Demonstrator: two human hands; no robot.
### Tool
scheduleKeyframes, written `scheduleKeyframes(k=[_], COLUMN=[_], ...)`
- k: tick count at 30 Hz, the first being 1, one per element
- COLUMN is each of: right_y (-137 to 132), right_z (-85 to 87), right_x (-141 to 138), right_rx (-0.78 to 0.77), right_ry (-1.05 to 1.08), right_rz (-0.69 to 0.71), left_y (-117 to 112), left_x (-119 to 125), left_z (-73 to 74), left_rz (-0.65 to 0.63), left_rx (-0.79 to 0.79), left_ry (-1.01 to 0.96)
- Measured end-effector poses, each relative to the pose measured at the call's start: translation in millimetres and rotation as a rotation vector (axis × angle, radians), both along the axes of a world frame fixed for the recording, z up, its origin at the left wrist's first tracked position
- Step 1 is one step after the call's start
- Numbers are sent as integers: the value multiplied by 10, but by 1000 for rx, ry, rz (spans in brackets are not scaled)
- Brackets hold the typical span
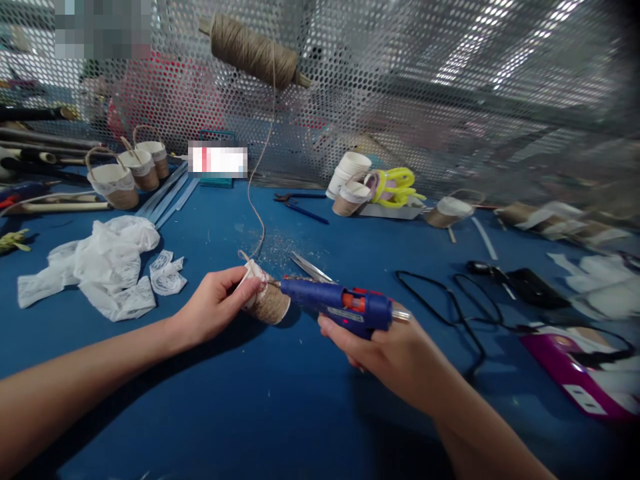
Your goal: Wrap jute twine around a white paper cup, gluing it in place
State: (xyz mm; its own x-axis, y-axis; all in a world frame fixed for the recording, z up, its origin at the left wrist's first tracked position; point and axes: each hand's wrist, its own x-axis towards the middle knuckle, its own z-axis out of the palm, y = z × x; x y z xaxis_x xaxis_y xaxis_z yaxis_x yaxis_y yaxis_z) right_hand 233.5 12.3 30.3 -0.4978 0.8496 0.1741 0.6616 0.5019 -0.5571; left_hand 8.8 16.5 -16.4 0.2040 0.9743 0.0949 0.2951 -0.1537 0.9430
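Observation:
My left hand [217,300] grips a small paper cup [273,307] lying tilted on its side above the table. Brown twine covers the cup's lower part, and its rim end is white with reddish marks. From the cup, a strand of twine [255,207] runs up to a large twine spool [253,53]. My right hand [377,347] is wrapped around a blue hot glue gun [340,303]. The gun's nozzle points left and meets or nearly touches the cup's side by my left thumb. Scissors [313,268] lie partly hidden behind the gun.
White lace [107,267] lies heaped at left, with several twine-wrapped cups [117,187] and glue sticks [175,193] behind it. Pliers [303,203], stacked white cups [350,170] and a yellow bundle [395,187] sit farther back. A black cord [460,300] and purple power strip [565,373] are at right.

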Motion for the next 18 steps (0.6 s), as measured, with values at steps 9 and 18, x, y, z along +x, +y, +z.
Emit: scheduleKeyframes(k=[9, 18], right_y=[-10, -30], right_z=[-10, 50], right_x=[2, -61], right_rx=[-77, -153], right_ry=[66, 128], right_rz=[-21, -47], left_y=[9, -5], left_x=[5, 5], left_z=[-4, 6], left_rz=[-2, -8], left_rx=[-10, -22], left_ry=[-28, -46])
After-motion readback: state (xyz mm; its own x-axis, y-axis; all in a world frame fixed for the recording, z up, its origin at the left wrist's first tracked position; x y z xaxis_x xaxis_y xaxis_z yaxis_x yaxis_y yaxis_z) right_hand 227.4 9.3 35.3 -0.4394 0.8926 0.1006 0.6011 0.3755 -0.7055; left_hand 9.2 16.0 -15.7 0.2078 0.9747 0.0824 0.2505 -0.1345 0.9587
